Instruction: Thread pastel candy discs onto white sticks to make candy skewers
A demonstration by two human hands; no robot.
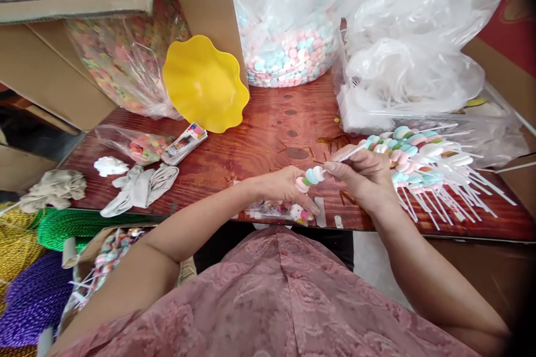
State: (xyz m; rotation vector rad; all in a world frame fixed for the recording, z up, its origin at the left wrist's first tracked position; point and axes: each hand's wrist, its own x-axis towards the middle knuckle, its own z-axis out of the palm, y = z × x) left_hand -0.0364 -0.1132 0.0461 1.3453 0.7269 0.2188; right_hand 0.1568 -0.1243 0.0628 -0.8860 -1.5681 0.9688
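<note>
A candy skewer [311, 176] of pink, blue and white marshmallows with a green piece is held over the near table edge. My right hand [366, 175] pinches its white stick between thumb and fingers. At the pink end, my left hand [285, 183] is closed around the last marshmallow, its fingers pointing down toward the table. Just below those fingers lies a stack of printed clear wrappers [276, 209]. Right of my right hand is a heap of finished marshmallow skewers [419, 156], sticks pointing outward.
A yellow scalloped bowl [207, 83] leans by a cardboard box [205, 0] holding bagged gummies [125, 56]. Behind are a bag of marshmallows [293, 56] and clear plastic bags [410, 67]. Left are a small gummy bag [146, 145], a wrapper bundle [185, 144] and grey cloth [140, 187].
</note>
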